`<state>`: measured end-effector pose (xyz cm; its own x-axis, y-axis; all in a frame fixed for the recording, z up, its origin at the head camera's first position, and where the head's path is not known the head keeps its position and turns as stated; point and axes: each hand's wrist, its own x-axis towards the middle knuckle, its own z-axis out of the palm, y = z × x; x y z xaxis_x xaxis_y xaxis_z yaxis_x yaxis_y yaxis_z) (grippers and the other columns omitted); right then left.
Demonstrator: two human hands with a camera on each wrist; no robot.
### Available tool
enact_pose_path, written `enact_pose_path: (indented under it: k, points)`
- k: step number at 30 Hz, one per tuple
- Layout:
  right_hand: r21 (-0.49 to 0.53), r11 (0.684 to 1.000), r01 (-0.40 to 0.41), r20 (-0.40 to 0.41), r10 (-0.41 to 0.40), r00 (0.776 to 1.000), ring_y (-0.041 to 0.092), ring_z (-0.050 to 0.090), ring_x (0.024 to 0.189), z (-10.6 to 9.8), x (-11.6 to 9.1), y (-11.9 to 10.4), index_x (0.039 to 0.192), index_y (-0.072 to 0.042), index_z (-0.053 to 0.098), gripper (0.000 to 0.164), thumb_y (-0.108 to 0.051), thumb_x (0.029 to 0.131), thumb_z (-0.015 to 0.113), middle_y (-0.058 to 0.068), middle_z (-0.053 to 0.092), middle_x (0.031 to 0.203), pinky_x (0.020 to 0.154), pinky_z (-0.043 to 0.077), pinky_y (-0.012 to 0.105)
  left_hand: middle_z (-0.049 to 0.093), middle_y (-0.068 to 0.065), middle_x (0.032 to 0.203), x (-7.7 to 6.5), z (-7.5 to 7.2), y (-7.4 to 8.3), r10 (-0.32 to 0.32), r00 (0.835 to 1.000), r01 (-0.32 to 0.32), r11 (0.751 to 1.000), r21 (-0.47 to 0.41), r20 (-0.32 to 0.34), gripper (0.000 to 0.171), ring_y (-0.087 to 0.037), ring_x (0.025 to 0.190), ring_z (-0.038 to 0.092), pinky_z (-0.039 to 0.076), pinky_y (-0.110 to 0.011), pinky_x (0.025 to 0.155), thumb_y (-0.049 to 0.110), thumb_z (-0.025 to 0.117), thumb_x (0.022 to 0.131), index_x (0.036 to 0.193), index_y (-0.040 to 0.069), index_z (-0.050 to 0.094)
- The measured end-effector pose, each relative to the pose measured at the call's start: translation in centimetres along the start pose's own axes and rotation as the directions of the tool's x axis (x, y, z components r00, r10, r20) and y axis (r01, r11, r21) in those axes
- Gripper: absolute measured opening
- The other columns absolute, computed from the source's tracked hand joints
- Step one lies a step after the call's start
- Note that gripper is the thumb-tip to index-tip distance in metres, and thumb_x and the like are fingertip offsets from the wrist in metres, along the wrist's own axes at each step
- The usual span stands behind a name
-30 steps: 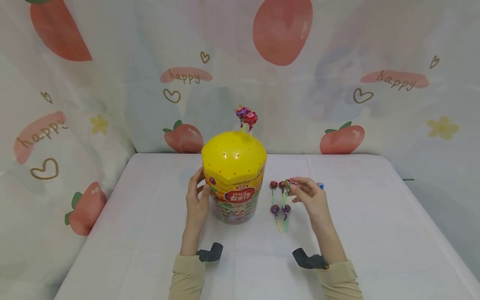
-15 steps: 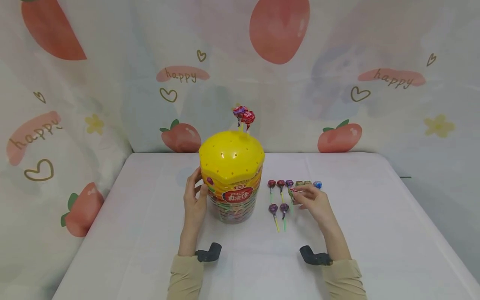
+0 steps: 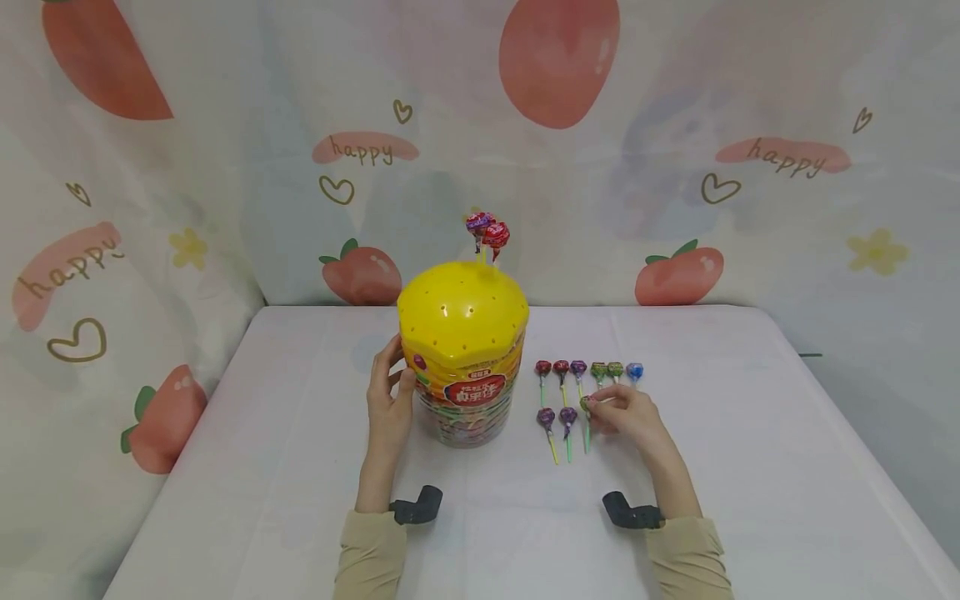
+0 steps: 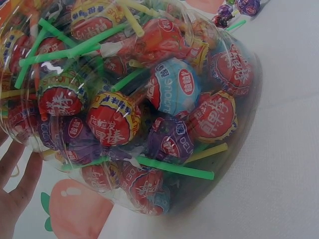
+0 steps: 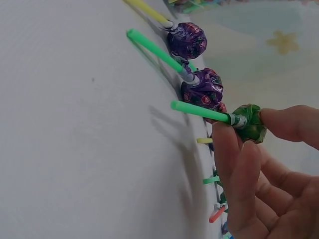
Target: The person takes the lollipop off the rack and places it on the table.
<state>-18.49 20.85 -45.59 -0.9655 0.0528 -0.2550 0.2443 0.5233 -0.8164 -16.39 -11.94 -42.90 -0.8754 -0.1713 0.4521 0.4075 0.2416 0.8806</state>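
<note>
A large clear tub (image 3: 468, 421) with a yellow domed lid (image 3: 465, 308) stands on the table, full of wrapped lollipops (image 4: 114, 119). My left hand (image 3: 390, 404) holds its left side, thumb toward the front; some fingertips are hidden behind it. My right hand (image 3: 630, 412) pinches a green-wrapped lollipop (image 5: 251, 124) by its head between thumb and fingers, its green stick pointing toward me. Left of that lollipop lie two purple lollipops (image 3: 568, 417). Behind it is a row of several lollipops (image 3: 561, 367) in red, purple, green and blue wrappers.
Two lollipops (image 3: 495, 236) stand upright in the lid's back holes, and other small holes dot the lid. A white cloth covers the table (image 3: 300, 467). A printed curtain (image 3: 570, 192) hangs behind and at the sides.
The right hand has brought the green lollipop from above the back row down and toward me, beside the purple pair. The left hand stays at the tub. The view shifted slightly.
</note>
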Motion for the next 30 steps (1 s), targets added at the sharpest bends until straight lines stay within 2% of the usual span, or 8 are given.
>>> enact_pose_path:
  k: [5, 13, 23, 30]
  points:
    - [-0.06, 0.998, -0.03, -0.004, 0.03, 1.0, 0.009, 0.064, 0.06, 0.36, 0.18, 0.49, 0.109, 0.005, 0.061, 0.034, -0.023, 0.09, 0.065, 0.0, 0.07, 0.071, 0.061, 0.052, 0.025, 0.05, -0.021, 0.136, 0.02, -0.02, -0.01, 0.0, 1.0, 0.0, 1.0, -0.002, 0.005, 0.049, 0.006, 0.118, 0.041, 0.038, -0.016, 0.098, 0.023, 0.051, 0.099, 0.142, 0.002, 0.041]
    - [-0.103, 0.994, -0.023, -0.014, 0.022, 1.0, 0.009, 0.065, 0.06, 0.73, 0.19, 0.74, 0.104, 0.006, 0.062, 0.028, -0.018, 0.09, 0.064, 0.006, 0.071, 0.074, 0.06, 0.055, 0.023, 0.049, -0.022, 0.135, 0.04, -0.01, 0.01, 0.002, 1.0, -0.002, 1.0, -0.009, 0.001, 0.049, 0.011, 0.117, 0.04, 0.038, -0.014, 0.097, 0.025, 0.051, 0.099, 0.143, 0.002, 0.041]
    - [-0.172, 0.985, -0.003, -0.019, -0.001, 1.0, 0.012, 0.06, 0.063, 0.68, -0.02, 0.78, 0.102, 0.005, 0.062, 0.028, -0.02, 0.091, 0.063, 0.006, 0.069, 0.074, 0.058, 0.051, 0.024, 0.049, -0.021, 0.136, 0.03, 0.02, 0.04, -0.006, 1.0, 0.006, 1.0, 0.002, 0.005, 0.048, -0.007, 0.122, 0.044, 0.038, -0.017, 0.099, 0.022, 0.05, 0.1, 0.143, 0.003, 0.041]
    - [-0.182, 0.983, 0.016, -0.004, -0.017, 1.0, 0.013, 0.06, 0.063, 0.45, -0.02, 0.89, 0.102, 0.003, 0.063, 0.027, -0.022, 0.091, 0.064, 0.006, 0.068, 0.074, 0.059, 0.049, 0.024, 0.049, -0.021, 0.136, 0.01, 0.01, -0.01, -0.005, 1.0, 0.005, 1.0, 0.0, 0.002, 0.048, -0.001, 0.12, 0.042, 0.037, -0.018, 0.099, 0.022, 0.051, 0.1, 0.143, 0.003, 0.041]
